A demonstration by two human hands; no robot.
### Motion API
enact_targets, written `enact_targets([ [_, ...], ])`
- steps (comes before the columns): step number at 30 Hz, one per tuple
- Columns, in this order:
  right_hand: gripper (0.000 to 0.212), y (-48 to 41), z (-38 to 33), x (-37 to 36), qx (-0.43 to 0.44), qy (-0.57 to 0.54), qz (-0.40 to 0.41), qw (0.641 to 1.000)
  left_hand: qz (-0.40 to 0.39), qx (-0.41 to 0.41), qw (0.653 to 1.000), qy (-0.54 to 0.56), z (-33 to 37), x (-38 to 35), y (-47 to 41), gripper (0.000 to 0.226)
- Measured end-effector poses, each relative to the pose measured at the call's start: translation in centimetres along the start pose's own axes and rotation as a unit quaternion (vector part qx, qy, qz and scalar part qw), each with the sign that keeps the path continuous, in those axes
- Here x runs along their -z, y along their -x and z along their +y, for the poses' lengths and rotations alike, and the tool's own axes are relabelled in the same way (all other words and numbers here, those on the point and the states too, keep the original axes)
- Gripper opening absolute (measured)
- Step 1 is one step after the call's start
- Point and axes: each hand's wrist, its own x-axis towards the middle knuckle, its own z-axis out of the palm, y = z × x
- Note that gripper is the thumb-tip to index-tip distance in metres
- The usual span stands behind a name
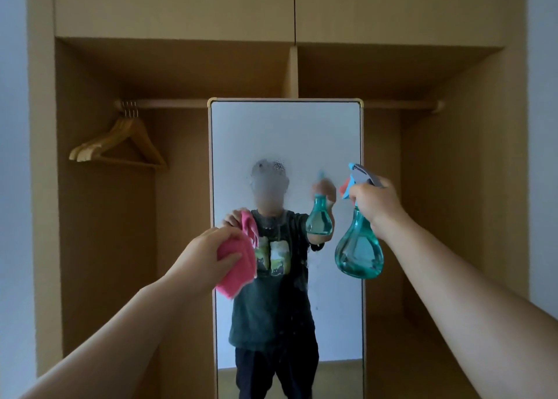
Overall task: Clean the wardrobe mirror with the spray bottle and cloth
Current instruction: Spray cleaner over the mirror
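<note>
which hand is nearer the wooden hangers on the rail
Left. The left hand, gripping the pink cloth, is below and right of the hangers; the right hand, holding the spray bottle, is over at the mirror's right edge.

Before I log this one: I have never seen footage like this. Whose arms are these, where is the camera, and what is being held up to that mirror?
There is no machine here. A person wears one wide-angle camera on the head, so you look forward and down along their own two arms. The left hand grips a folded pink cloth. The right hand holds a teal spray bottle by its neck and trigger, nozzle towards the glass. Ahead stands a tall mirror in front of an open wooden wardrobe. The mirror reflects the same person, cloth and bottle, and droplets speckle its middle. Wooden hangers hang on the rail to the left.
</note>
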Motion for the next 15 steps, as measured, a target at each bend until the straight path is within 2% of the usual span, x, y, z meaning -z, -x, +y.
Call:
enact_targets([
  [11, 0.024, -0.4, 1.1, 2.8, -0.013, 0.028, 0.027, 0.999, -0.006, -0.018, 1.0, 0.007, 0.4, -1.4, -0.1, 0.033],
  [15, 0.017, 0.3, 1.4, 3.5, -0.007, 0.026, 0.023, 0.999, -0.002, -0.032, 0.999, 0.009, 0.9, -1.8, 0.1, 0.033],
])
